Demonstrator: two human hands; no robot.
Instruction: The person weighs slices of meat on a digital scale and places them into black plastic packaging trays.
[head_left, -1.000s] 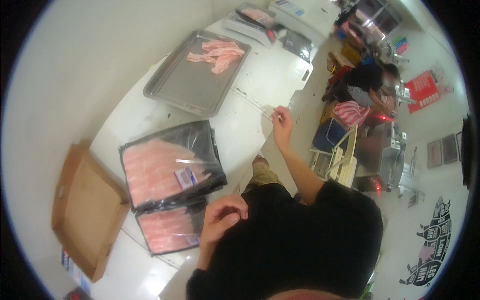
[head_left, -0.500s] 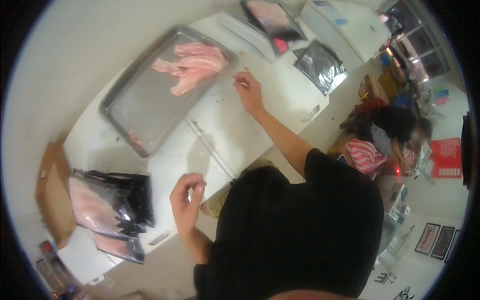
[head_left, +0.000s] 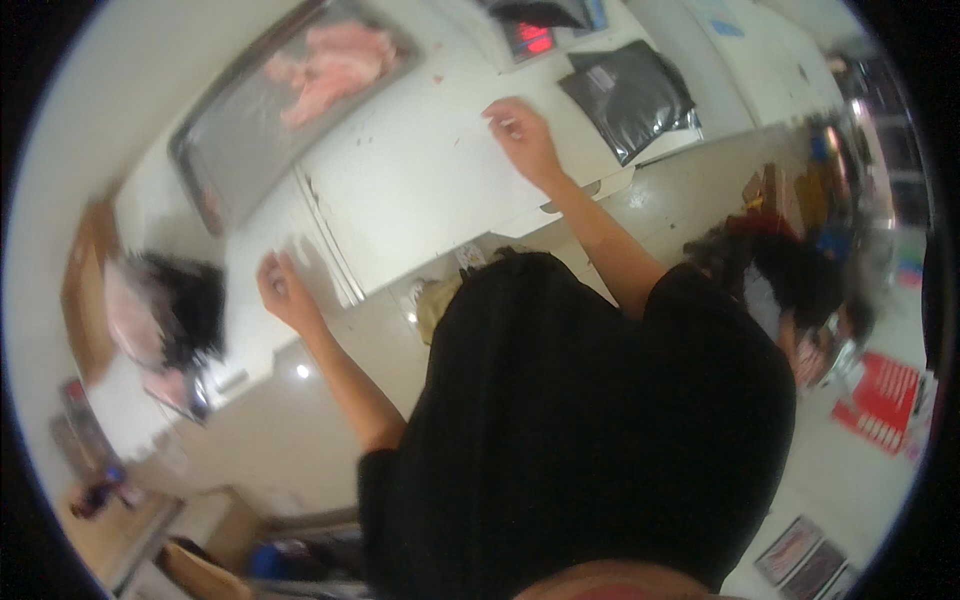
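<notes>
My right hand [head_left: 523,140] is over the white table [head_left: 400,195], its fingers loosely curled and nothing visible in them. Just to its right lie glossy black plastic bags [head_left: 630,98], overlapping one another. My left hand [head_left: 285,290] is near the table's front edge, slightly blurred, with bent fingers and no object showing. At the far left of the table, a metal tray [head_left: 232,150] bears pale pink slices of raw meat [head_left: 335,70]. Beyond my left hand, black-backed clear packs of meat [head_left: 150,310] are stacked.
A scale with a red lit display [head_left: 535,40] stands at the back, a black pack on top. An open cardboard box [head_left: 85,290] is behind the stacked packs. A white cabinet [head_left: 770,60] is at the back right. Another person [head_left: 795,275] is bent over at the right.
My right hand has moved away from the tray, toward the black bags. My left hand has reached forward and left, toward the stacked packs. The whole view has shifted and turned.
</notes>
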